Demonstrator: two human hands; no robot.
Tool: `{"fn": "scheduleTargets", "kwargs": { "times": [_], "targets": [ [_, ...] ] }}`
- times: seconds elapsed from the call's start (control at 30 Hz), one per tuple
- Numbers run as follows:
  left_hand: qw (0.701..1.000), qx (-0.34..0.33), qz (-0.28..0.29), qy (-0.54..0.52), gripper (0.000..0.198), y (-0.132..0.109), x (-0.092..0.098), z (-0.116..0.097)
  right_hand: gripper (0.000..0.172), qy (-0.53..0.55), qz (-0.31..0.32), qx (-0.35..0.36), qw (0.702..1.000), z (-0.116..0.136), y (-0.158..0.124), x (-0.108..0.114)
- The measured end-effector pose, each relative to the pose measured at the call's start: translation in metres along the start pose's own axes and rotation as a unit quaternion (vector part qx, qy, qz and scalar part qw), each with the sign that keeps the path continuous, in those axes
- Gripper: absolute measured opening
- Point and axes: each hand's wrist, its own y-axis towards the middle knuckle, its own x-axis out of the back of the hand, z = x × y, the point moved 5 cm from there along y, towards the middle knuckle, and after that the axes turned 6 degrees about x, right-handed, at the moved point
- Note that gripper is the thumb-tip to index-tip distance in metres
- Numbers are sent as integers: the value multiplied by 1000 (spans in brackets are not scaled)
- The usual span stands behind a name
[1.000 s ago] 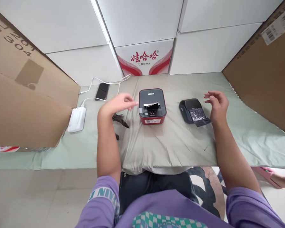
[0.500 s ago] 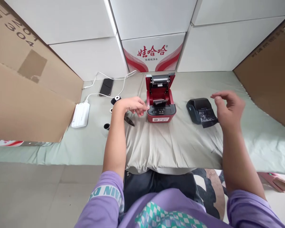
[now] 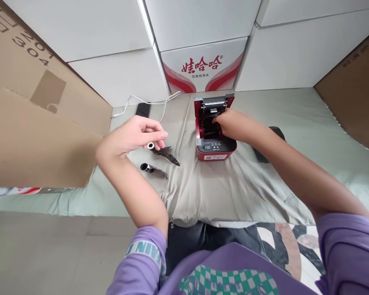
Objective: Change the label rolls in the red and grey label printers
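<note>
A small red label printer (image 3: 217, 155) stands on the cloth with its lid tipped back. My right hand (image 3: 233, 123) reaches into its open compartment from the right, fingers closed and partly hidden. A dark mass lies at those fingertips; I cannot make out what it is. My left hand (image 3: 144, 133) hovers to the left of the printer, fingers loosely bent and apart, with nothing in them. Just below that hand lies a black roll with a loose tail (image 3: 166, 154). Nearer to me lies another black roll (image 3: 145, 167), its strip stretching right.
Behind my right forearm sits a black device (image 3: 260, 155), mostly covered. A dark phone (image 3: 143, 110) and a white cable (image 3: 133, 96) lie at the back left. Cardboard boxes (image 3: 43, 135) flank the cloth-covered surface (image 3: 203, 192), and white cartons (image 3: 203, 67) stand behind.
My right hand has gone left from beside the black device into the printer's compartment, where a dark mass now shows. My left hand has left the printer's front and moved left, over the rolls.
</note>
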Motion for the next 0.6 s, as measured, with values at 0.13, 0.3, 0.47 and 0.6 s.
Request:
{"fn": "scheduleTargets", "kwargs": {
  "times": [0.13, 0.3, 0.47, 0.6],
  "targets": [
    [997, -20, -68, -32, 25, -26, 18, 10, 22, 111, 11, -24, 993, 1, -4, 1],
    [996, -33, -69, -39, 23, -27, 18, 12, 6, 322, -103, -63, 939, -8, -31, 13],
    [997, -25, -69, -36, 27, -22, 17, 13, 14, 276, -101, -65, 954, -18, -28, 14],
    [997, -23, -71, -38, 28, -22, 17, 12, 16, 12, -25, -36, 999, -10, -2, 3]
  ]
}}
